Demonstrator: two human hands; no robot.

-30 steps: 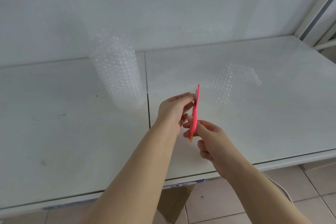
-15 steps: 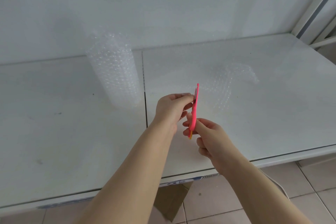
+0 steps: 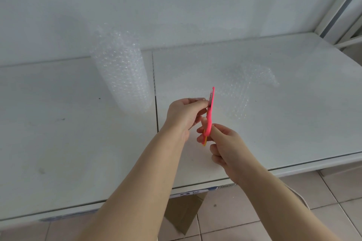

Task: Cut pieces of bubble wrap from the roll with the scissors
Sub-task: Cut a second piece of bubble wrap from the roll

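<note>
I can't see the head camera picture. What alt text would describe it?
Two bare hands hold pink scissors edge-on above a white table: the left hand pinches the blade end, the right hand grips the handle. An upright bubble wrap roll stands behind on the left; a loose bubble wrap piece lies on the right.

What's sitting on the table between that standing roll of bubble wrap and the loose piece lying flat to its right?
Nothing rests there. In the head view, between the roll and the loose piece is bare table, crossed only by a dark seam.
</note>
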